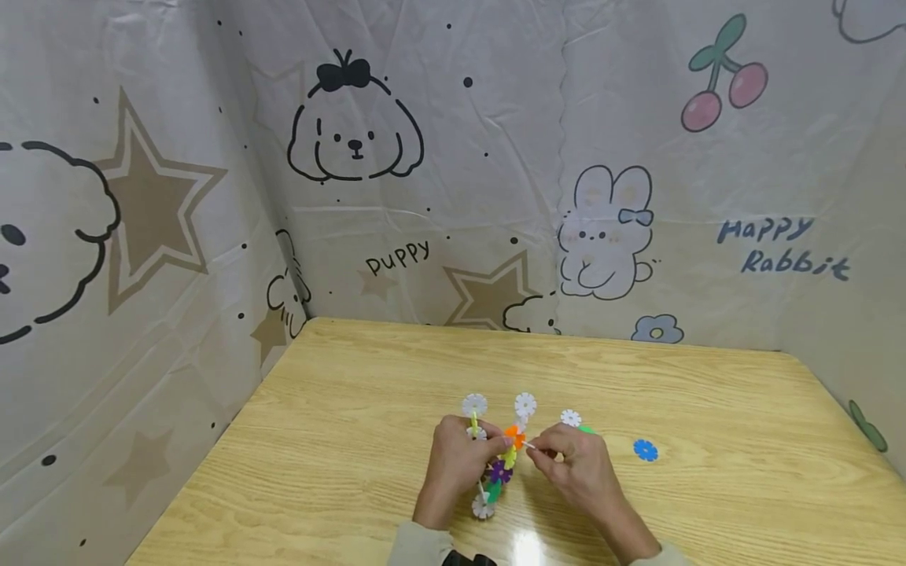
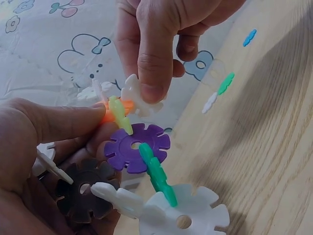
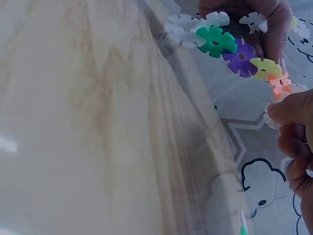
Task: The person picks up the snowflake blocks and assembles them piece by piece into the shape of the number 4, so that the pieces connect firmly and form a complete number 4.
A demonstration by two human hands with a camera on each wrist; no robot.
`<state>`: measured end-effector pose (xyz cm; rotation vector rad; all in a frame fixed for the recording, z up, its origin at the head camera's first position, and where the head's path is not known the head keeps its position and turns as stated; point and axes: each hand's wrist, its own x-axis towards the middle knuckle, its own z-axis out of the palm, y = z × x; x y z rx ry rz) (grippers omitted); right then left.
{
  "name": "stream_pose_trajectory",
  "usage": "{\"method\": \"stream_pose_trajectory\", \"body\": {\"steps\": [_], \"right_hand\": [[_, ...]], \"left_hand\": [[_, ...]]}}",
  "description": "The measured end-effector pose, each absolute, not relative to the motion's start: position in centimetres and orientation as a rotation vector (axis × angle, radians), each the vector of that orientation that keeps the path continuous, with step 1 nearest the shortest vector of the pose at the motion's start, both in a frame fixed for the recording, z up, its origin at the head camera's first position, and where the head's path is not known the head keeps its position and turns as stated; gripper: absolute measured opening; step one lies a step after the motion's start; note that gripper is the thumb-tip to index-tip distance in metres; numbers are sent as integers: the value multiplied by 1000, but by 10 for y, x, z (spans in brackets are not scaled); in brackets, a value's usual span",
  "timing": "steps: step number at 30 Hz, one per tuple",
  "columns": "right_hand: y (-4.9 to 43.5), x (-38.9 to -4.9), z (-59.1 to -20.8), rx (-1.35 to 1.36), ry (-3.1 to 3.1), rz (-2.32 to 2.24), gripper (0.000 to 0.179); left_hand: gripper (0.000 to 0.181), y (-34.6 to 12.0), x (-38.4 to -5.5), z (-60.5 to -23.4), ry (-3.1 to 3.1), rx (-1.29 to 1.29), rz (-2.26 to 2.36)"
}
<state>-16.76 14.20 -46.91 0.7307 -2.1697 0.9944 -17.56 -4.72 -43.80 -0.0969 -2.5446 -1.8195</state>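
My left hand (image 1: 456,456) holds a linked chain of plastic snowflake discs, its thumb and finger pinching the orange disc (image 2: 113,113). From there run a yellow disc (image 2: 120,115), a purple disc (image 2: 138,148), a green disc (image 2: 156,174) and a white disc (image 2: 205,208). A dark disc (image 2: 80,203) lies against the left palm, joined to more white ones. Between thumb and finger, my right hand (image 1: 576,464) pinches another white disc (image 2: 131,90) right at the orange one, edge overlapping it. Other white discs stick up beyond, such as one white disc (image 1: 525,405).
To the right on the wooden table (image 1: 318,440) lie a loose blue disc (image 1: 645,450) and a white disc (image 1: 571,418) beside a green disc (image 1: 586,429), partly behind the right hand. Printed cloth (image 1: 453,196) hangs around the table's back and sides.
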Motion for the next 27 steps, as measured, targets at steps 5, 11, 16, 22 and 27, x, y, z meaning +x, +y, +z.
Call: {"method": "stream_pose_trajectory", "body": {"steps": [5,11,16,22,27], "right_hand": [[140,-167,-470,738,-2137,982,23],[139,-168,-472,766,-2080,979,23],[139,-168,-473,803,-2015,983,25],[138,-168,-474,811,-2021,971,24],[139,-169,-477,824,-2021,955,25]], "left_hand": [[7,-47,-175,-438,-2543,-86,-1817],[7,-48,-176,-437,-2554,-85,-1821],[8,-50,-176,-436,-2557,-82,-1833],[7,-50,-176,-437,-2550,-101,-1834],[6,-51,-176,-438,-2557,-130,-1832]]}}
